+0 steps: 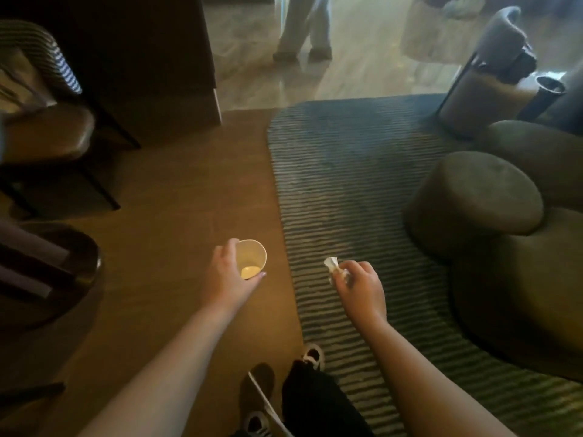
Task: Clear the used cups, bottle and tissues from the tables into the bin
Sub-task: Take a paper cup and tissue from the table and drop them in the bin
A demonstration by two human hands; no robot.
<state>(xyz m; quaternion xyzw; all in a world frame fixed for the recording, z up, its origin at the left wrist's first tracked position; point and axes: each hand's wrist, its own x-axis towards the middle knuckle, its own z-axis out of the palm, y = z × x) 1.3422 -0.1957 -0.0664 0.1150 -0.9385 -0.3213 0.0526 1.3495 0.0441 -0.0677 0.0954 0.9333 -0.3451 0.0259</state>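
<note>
My left hand (pixel 225 274) grips a pale paper cup (pixel 252 258) from its left side, above the brown floor. The cup is upright and its mouth shows a little light residue at the bottom. My right hand (pixel 362 287) pinches a crumpled white tissue (pixel 331 265) with something clear and shiny held under it, above the edge of the striped rug. Both arms reach forward at about waist height. No bin shows in this view.
A striped dark rug (pixel 353 190) covers the floor ahead right, with round olive poufs (pixel 476 197) on it. Brown chairs (pixel 47 134) stand at the left beside a dark cabinet (pixel 151 64). Another person's legs (pixel 304 29) stand far ahead. A dark cylindrical stand (pixel 544 96) is far right.
</note>
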